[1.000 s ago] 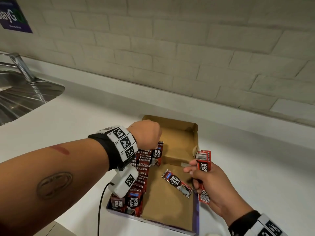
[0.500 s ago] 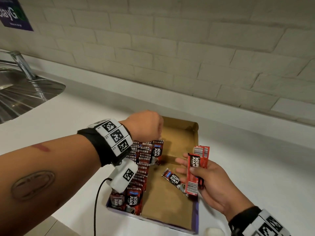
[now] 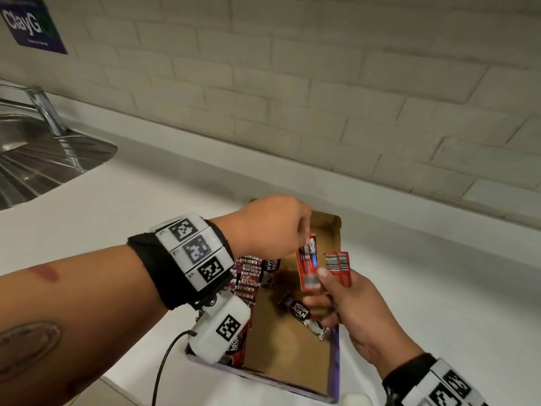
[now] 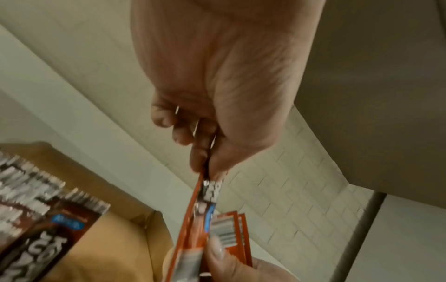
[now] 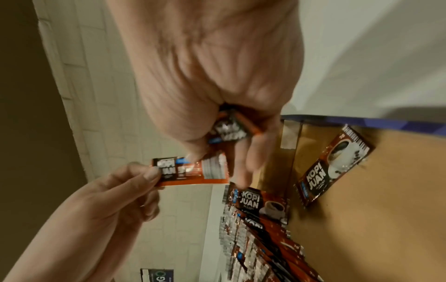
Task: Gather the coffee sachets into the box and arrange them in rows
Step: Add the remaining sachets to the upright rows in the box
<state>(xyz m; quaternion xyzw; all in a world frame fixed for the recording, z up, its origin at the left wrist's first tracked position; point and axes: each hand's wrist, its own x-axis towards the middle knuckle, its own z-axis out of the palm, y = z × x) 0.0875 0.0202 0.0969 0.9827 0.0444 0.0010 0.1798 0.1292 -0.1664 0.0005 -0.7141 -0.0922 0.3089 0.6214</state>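
An open cardboard box (image 3: 292,350) lies on the white counter. A row of red and black coffee sachets (image 3: 248,276) stands along its left side, and one loose sachet (image 3: 304,313) lies flat on its floor. Above the box, my left hand (image 3: 304,238) pinches the top end of a single sachet (image 3: 307,265). My right hand (image 3: 322,285) has its thumb on that sachet's lower end and grips a few more sachets (image 3: 338,266). In the right wrist view the shared sachet (image 5: 190,171) spans both hands, above the loose sachet (image 5: 333,167). In the left wrist view my fingers pinch it (image 4: 200,219).
A steel sink (image 3: 44,165) with a tap (image 3: 46,112) sits at the far left of the counter. A tiled wall runs behind the box, with a purple sign (image 3: 32,24) at the top left. A small white object (image 3: 355,401) shows at the bottom edge.
My left hand has lifted off the row of sachets and taken hold of the top of one sachet held up by my right hand. The right hand has risen slightly.
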